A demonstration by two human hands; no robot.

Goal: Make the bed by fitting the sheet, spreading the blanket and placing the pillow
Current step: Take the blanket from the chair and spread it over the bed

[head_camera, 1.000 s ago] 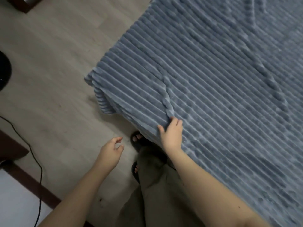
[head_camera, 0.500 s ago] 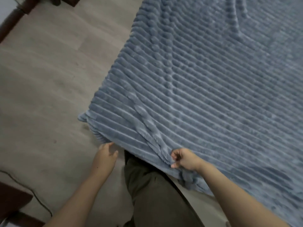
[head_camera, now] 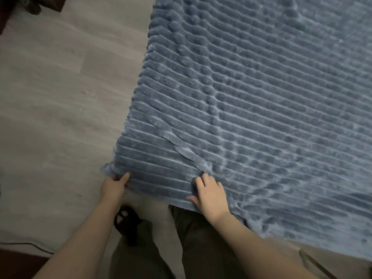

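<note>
Gripping the near corner of the blue ribbed blanket [head_camera: 261, 97], the left hand [head_camera: 112, 187] is seen with thumb on top. The right hand [head_camera: 210, 195] is laid flat, fingers spread, on the near hem. Beyond, the blanket is spread across the bed, beside a grey wood floor [head_camera: 60, 97].

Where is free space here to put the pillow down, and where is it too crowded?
Free: the wide top of the blue blanket, beyond both hands, and the grey floor beside the bed. Crowded: the near corner, where the left hand grips the blanket edge, the right hand rests on it, and a diagonal wrinkle runs.
</note>
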